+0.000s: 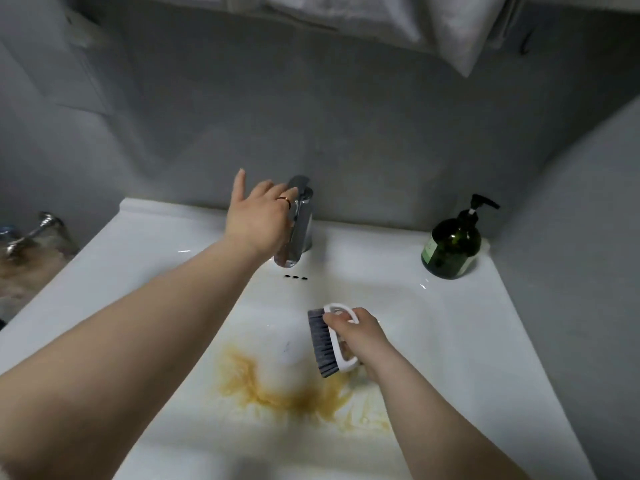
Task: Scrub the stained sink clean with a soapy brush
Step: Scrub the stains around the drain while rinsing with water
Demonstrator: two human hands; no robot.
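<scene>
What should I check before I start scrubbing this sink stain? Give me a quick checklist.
1. Right hand grips the scrub brush by its white handle: ok.
2. Left hand touches the faucet lever: ok.
3. Water running from the spout: not ok, no stream visible.
4. Soap on the bristles: cannot tell.
5. Bristles facing the brown stain: not ok, they point sideways.
6. Soap pump bottle upright on the sink ledge: ok.

Two bare forearms, slim gold ring on left hand
</scene>
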